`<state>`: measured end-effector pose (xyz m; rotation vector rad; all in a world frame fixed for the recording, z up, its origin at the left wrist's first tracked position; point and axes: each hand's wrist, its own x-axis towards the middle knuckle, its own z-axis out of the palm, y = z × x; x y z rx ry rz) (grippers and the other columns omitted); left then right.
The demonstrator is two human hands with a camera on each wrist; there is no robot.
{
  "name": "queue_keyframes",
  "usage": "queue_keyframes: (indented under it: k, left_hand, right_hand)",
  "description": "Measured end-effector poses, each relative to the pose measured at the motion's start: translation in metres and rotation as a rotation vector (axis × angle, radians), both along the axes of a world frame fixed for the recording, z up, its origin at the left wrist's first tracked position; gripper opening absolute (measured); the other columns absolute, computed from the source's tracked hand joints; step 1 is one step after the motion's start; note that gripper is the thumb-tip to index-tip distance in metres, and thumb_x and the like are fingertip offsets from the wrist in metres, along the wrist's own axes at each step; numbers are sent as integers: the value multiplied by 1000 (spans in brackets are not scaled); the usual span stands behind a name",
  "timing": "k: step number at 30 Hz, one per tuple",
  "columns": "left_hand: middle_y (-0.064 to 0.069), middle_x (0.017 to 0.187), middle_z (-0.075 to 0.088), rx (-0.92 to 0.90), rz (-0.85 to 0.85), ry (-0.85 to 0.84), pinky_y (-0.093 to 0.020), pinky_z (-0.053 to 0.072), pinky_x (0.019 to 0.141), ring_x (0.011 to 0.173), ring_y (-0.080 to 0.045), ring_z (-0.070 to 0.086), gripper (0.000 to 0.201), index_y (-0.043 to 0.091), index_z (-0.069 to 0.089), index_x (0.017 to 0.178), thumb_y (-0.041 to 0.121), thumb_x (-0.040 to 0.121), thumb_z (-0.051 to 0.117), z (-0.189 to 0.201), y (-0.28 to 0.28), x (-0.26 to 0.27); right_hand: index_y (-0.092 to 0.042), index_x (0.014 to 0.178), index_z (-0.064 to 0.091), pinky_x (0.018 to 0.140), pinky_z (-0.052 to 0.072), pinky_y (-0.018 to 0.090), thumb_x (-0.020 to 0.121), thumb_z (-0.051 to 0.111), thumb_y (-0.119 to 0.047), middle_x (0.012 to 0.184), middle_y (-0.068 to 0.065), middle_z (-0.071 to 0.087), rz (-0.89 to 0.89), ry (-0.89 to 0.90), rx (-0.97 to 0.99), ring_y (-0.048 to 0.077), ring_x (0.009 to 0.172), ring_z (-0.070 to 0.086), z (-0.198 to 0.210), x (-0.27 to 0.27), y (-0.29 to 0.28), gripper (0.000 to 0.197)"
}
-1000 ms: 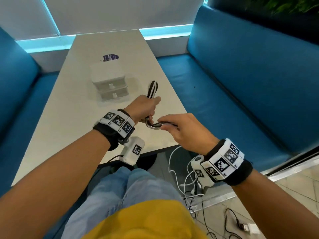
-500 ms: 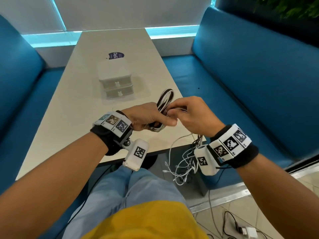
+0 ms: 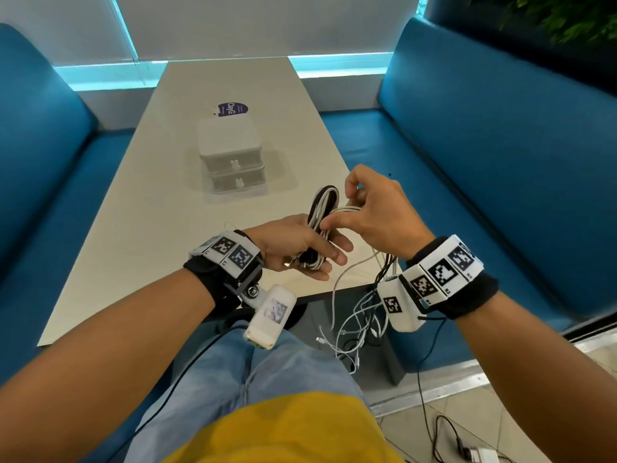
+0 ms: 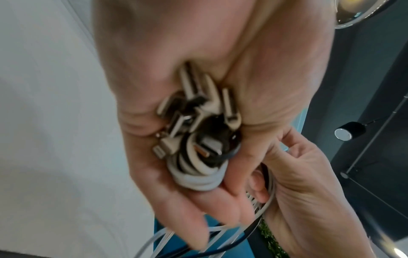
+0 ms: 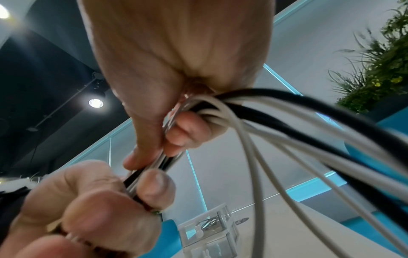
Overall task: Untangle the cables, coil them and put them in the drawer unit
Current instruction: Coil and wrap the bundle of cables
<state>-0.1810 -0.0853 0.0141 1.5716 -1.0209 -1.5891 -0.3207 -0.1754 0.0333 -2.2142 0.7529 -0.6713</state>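
A coil of black and white cables (image 3: 322, 208) stands up above the table's near edge. My left hand (image 3: 300, 245) grips its lower end; the left wrist view shows several plugs and white loops (image 4: 198, 139) packed in that palm. My right hand (image 3: 370, 212) pinches a run of the same cables (image 5: 167, 157) beside the coil, thumb against fingers. The loose cable ends (image 3: 357, 325) hang down past the table edge under my right wrist. The white two-drawer unit (image 3: 232, 158) sits mid-table beyond the hands, both drawers closed.
The pale table (image 3: 133, 212) runs away from me between two blue benches (image 3: 500, 145). A purple sticker (image 3: 232, 109) lies behind the drawer unit. A white charger with a black lead (image 3: 474, 454) lies on the tiled floor at the lower right.
My right hand has risen from below the coil to beside its upper loop, bringing cable round with it. The left hand has kept its grip and the coil looks thicker.
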Motion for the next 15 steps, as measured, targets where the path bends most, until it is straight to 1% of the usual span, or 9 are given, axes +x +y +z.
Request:
queue_keyframes:
  k: [2,4,6,8,10,12,14,15]
  left_hand:
    - [-3,70,63,-3,-7,2,-30,54,63,59,-14,56,11,7,66,97,7,95,55,0,0,0]
    - [-1,62,53,-1,16,1,-29,51,60,58,-14,51,15,7,64,91,15,97,53,1,-1,-2]
    - [1,57,46,-10,57,-35,-28,49,57,55,-14,46,22,11,59,79,23,98,54,3,-1,-5]
    - [2,53,41,-36,91,-111,-27,47,54,51,-14,43,29,15,51,71,29,96,56,2,0,-8]
    - [3,51,37,-78,98,-164,-27,44,52,50,-14,39,31,18,46,69,32,92,61,0,0,-11]
    - [5,49,35,-102,109,-202,-28,41,53,50,-14,37,32,18,46,69,34,89,65,-1,1,-12]
    - [6,49,36,-127,134,-236,-29,39,53,48,-13,37,32,19,46,67,30,87,69,-2,1,-11]
    - [4,51,37,-140,143,-257,-30,38,53,48,-13,37,33,19,47,65,28,85,71,-3,1,-9]
  right_hand:
    - [-15,81,49,55,40,25,60,89,-33,63,0,55,4,21,-15,8,57,43,1,0,-1,48]
    - [-15,78,51,55,41,21,59,89,-32,63,-7,53,8,22,-34,5,56,45,3,1,-4,46]
    - [-18,73,49,53,38,18,60,89,-32,61,-9,50,25,24,-61,5,54,42,5,2,-6,44]
    - [-21,68,44,49,33,16,61,88,-32,57,-10,47,44,37,-81,6,53,37,7,3,-6,46]
    - [-21,68,43,48,32,16,61,88,-32,56,-10,47,61,42,-82,7,53,36,7,4,-5,47]
    - [-20,69,43,48,32,16,62,87,-33,55,-10,45,67,43,-75,6,51,36,5,5,-5,47]
    - [-19,72,45,48,31,15,63,86,-37,56,-11,42,48,84,-60,4,50,35,3,4,-8,46]
    - [-19,76,47,48,30,15,65,85,-41,57,-10,43,42,134,-38,5,50,35,3,2,-10,45]
